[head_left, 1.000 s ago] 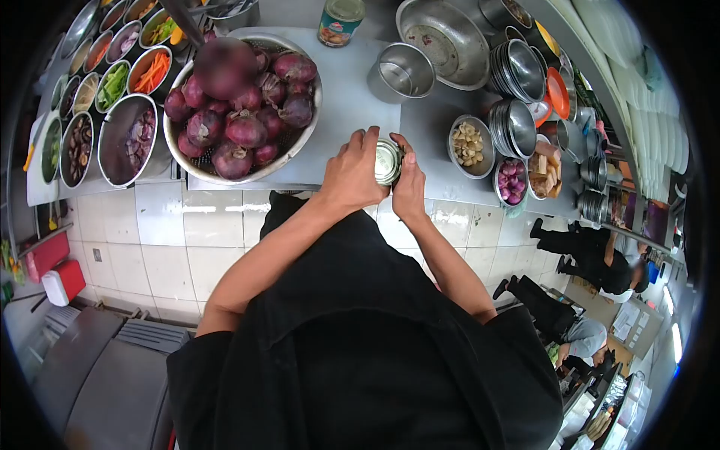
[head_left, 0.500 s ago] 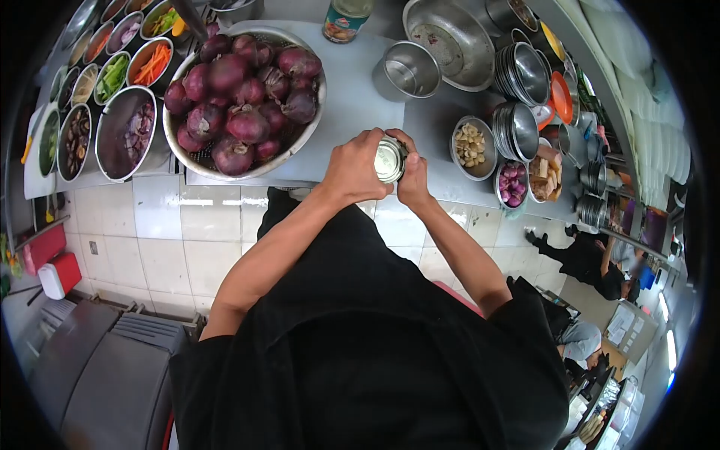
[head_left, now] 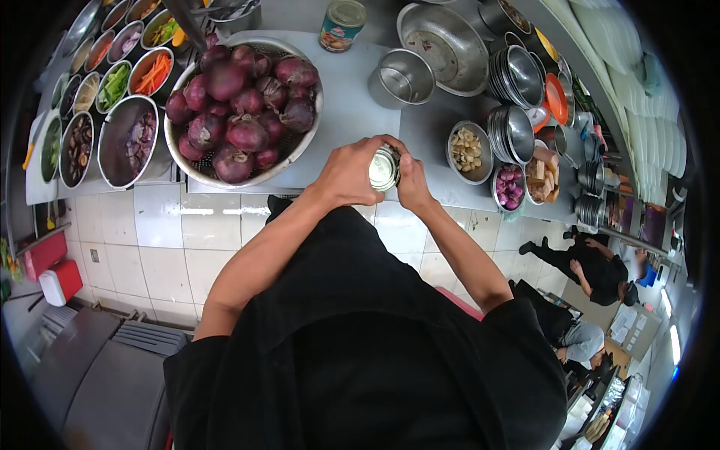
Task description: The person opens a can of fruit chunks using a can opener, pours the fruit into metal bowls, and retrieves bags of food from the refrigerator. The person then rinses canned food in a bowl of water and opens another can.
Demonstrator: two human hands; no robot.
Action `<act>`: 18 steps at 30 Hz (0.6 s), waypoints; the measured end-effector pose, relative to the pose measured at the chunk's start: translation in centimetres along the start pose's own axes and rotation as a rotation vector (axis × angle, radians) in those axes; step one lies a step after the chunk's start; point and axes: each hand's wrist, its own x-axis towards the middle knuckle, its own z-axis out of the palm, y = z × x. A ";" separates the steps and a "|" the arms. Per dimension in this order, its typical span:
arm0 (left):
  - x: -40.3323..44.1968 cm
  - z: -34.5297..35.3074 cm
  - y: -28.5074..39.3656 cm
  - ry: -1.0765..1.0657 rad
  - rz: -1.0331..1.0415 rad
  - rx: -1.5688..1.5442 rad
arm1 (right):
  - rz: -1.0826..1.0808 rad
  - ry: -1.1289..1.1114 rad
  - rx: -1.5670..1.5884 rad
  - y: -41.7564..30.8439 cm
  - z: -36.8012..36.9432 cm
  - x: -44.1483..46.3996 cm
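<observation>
A tin can with a shiny metal end faces up at me between my two hands, near the counter's front edge. My left hand is wrapped round its left side. On the other side my right hand is closed at the rim, fingers curled over the top edge. A small dark part shows between the right fingers and the can; I cannot tell what it is. Beyond my hands stand a labelled tin can and a steel pot.
Left of my hands sits a colander heaped with red onions. Steel containers of cut vegetables line the far left. To the right are bowls of garlic and shallots, stacked metal bowls and a large basin. Other people are at the far right.
My hands and the can have shifted slightly left and down in view, still together. The view itself has tilted a little, showing more of the labelled can. A person at far right has moved.
</observation>
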 end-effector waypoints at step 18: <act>-0.6 -1.7 2.6 -0.088 -0.066 0.248 | 0.048 0.370 0.052 -0.4 4.9 -1.8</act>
